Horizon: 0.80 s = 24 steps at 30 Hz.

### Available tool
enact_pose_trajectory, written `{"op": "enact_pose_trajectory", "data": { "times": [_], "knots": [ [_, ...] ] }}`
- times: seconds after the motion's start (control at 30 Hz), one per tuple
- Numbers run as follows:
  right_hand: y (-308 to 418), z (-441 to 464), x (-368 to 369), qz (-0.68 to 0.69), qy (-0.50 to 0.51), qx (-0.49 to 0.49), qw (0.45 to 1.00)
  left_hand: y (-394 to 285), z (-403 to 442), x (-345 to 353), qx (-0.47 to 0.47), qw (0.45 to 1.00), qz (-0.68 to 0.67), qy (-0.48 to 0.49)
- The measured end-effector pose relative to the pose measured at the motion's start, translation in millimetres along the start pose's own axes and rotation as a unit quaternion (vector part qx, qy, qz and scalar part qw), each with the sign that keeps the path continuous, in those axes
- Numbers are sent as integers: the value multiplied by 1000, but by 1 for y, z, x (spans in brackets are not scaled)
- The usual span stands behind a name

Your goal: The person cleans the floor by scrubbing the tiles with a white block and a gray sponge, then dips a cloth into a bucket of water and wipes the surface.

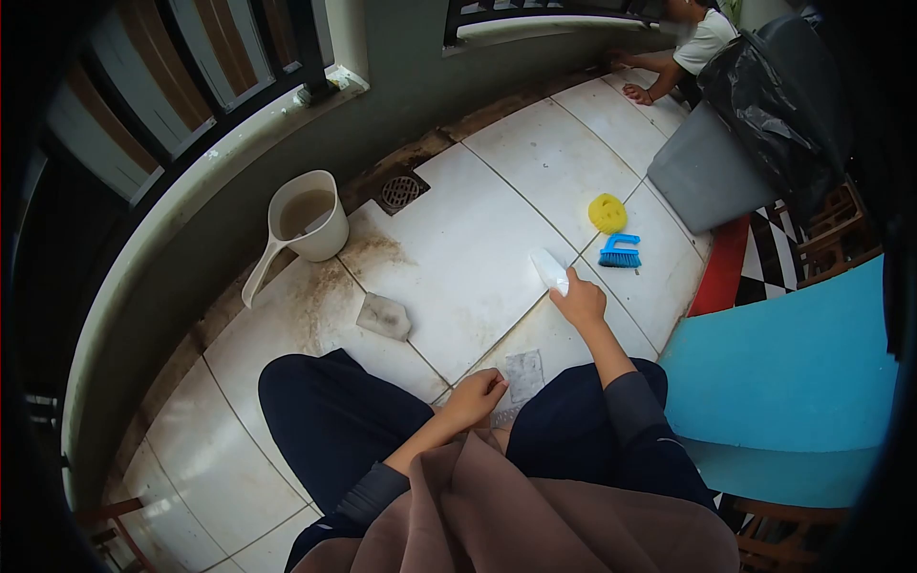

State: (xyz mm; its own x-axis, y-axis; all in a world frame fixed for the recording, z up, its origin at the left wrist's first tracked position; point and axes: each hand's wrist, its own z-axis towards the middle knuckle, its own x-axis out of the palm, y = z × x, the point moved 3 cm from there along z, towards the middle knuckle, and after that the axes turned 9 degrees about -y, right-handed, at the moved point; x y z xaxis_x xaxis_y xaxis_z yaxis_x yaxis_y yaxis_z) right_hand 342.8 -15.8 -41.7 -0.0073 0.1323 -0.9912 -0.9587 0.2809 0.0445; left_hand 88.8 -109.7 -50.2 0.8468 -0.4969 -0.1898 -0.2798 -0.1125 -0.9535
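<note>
My right hand (579, 301) is closed on a white object that looks like a plastic tube or pouch (549, 270), tilted over the white floor tiles. My left hand (476, 395) rests low between my knees with its fingers curled together; what they hold, if anything, is hidden. Beside it on the floor lies a flat, greyish square packet (523, 375). A blue scrubbing brush (621, 252) and a round yellow sponge (607, 213) lie to the right of my right hand. To the left sits a grey-white block (384, 317), perhaps a sponge.
A white dipper (327, 239) of murky water stands near a floor drain (400, 193) and brown dirt stains. Along the left curves a low wall with a railing. At right are a grey bin (702, 167) and a blue panel (774, 363). Another person (702, 43) crouches at the far right.
</note>
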Motion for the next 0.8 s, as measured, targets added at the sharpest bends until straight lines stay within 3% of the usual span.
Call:
{"op": "enact_pose_trajectory", "data": {
  "times": [0.1,0.27,0.4,0.5,0.67,0.8],
  "knots": [
    [31,-31,-6,12,60,-132,989,3,3,3,4,1000,-12,8],
    [15,-21,-9,10,19,-2,1000,5,-1,-4,23,1000,1,-15],
    [52,-56,-19,23,96,-119,988,7,-8,-10,40,998,37,-14],
    [53,-66,-43,37,105,-121,986,6,-13,-19,30,998,43,-17],
    [43,-80,-59,92,31,-119,988,-7,-31,-38,41,993,104,-20],
    [49,-104,-37,64,105,-140,982,-17,-42,-44,21,989,148,8]
  ]
}}
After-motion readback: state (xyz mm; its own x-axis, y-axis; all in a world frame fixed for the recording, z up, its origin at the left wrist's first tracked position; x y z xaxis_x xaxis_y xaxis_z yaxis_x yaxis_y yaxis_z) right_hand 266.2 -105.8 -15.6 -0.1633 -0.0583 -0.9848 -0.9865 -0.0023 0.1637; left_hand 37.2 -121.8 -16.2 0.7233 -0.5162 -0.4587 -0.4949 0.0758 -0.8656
